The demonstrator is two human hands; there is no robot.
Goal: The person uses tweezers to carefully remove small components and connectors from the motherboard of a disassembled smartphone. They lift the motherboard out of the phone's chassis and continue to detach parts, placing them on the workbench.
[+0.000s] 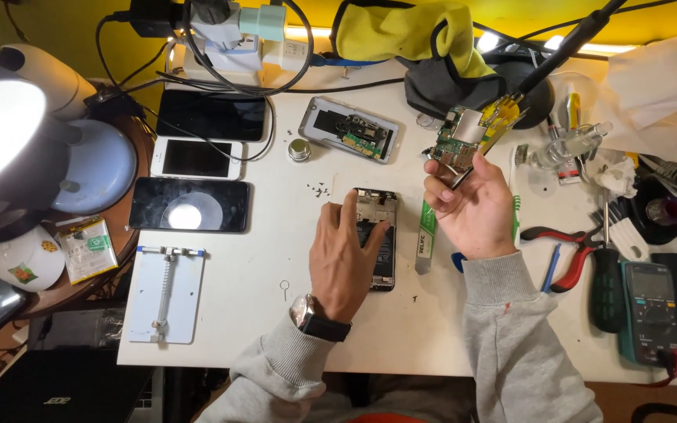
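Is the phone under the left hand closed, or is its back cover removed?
Removed. The phone under the left hand shows bare inner parts, and the right hand holds a circuit board above it.

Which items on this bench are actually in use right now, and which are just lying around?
In use:
- circuit board, held up in the right hand
- opened phone, under the left hand

Lying about:
- three intact phones
- second opened phone
- red-handled pliers
- multimeter
- yellow cloth
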